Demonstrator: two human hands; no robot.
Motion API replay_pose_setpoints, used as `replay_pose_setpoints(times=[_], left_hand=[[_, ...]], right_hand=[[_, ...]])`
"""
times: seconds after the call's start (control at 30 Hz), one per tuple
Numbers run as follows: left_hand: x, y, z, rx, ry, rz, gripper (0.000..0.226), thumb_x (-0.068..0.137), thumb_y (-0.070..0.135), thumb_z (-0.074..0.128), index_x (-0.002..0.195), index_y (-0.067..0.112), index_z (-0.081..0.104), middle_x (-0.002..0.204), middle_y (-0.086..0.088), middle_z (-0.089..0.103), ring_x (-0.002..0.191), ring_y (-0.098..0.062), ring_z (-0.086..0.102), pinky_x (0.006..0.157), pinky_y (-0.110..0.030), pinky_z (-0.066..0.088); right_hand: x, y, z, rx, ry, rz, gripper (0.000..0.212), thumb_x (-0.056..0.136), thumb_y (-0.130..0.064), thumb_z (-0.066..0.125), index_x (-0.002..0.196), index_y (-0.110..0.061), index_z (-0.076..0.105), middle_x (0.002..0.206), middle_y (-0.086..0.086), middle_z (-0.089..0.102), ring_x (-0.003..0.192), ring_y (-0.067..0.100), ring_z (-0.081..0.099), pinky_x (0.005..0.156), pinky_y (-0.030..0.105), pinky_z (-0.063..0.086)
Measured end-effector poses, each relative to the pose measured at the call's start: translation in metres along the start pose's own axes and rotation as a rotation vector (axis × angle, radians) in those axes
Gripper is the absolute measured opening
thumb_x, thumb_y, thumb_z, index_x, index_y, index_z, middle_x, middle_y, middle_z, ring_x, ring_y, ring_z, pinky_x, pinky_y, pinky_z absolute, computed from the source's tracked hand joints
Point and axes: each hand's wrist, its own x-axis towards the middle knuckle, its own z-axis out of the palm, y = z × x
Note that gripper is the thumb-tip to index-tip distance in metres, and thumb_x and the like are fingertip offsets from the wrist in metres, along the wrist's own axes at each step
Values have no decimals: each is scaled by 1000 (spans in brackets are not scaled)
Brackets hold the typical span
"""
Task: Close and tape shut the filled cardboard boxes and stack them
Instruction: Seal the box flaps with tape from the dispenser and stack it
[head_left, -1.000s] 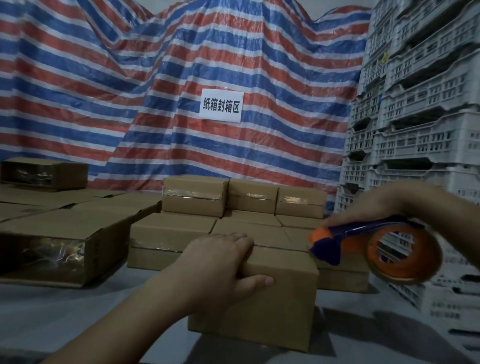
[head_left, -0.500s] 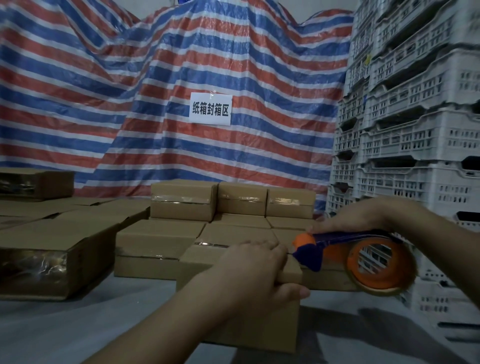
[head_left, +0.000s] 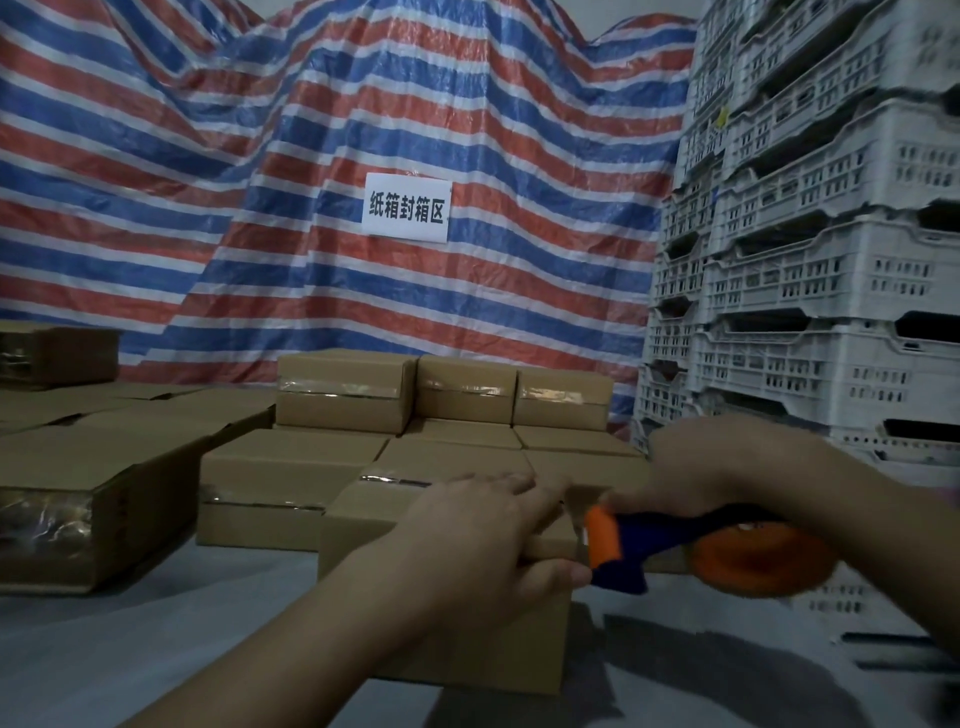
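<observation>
Pressing down on the near cardboard box (head_left: 447, 649), lower centre of the frame: left hand (head_left: 485, 540) lies flat across the closed top flaps, fingers together and extended, thumb hooked over the front upper edge. Box sits on the grey tabletop (head_left: 156, 649).

Right hand (head_left: 727, 478), right of centre, is wrapped around the blue handle of a tape dispenser (head_left: 691, 551); fingers curled closed on it. Orange front of the dispenser is at the box's right top edge, just beside the left thumb. Orange tape roll (head_left: 758, 564) hangs behind it, blurred. Cannot tell whether tape is stuck to the box.

Behind, centre frame: taped boxes (head_left: 441, 395) in two layers, three on top showing glossy tape strips on their fronts. Left of frame: larger flat boxes (head_left: 93, 493), one with a shiny taped end facing the camera.

Background: red, white and blue striped tarpaulin (head_left: 208, 182) carrying a white sign (head_left: 406, 208) with black characters. Right edge: stacked white plastic crates (head_left: 831, 234).
</observation>
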Motion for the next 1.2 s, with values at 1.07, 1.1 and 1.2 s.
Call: replay_pose_setpoints(times=[1.07,1.1,1.2], left_hand=[[-4,-11,4,64,56,-19,70,88,78,28,147,41,27,148,3,44,133,-18,43,104,-37,37],[-4,-11,4,65,55,-19,71,88,78,28,147,41,26,148,3,44,133,-18,42,104,-36,36],[-4,-9,2,83,45,-17,72,87,78,29,148,40,25,148,3,44,133,-17,43,104,-36,37]], right_hand=[[-9,-59,45,1469,316,-102,58,103,-61,24,151,-33,42,155,-6,44,141,16,39,115,40,31],[-9,-70,39,1579,272,-138,57,104,-58,24,152,-31,39,157,-4,41,142,17,37,110,35,34],[-10,-98,37,1765,175,-211,56,104,-57,22,152,-33,39,159,-1,37,145,20,33,109,37,29]])
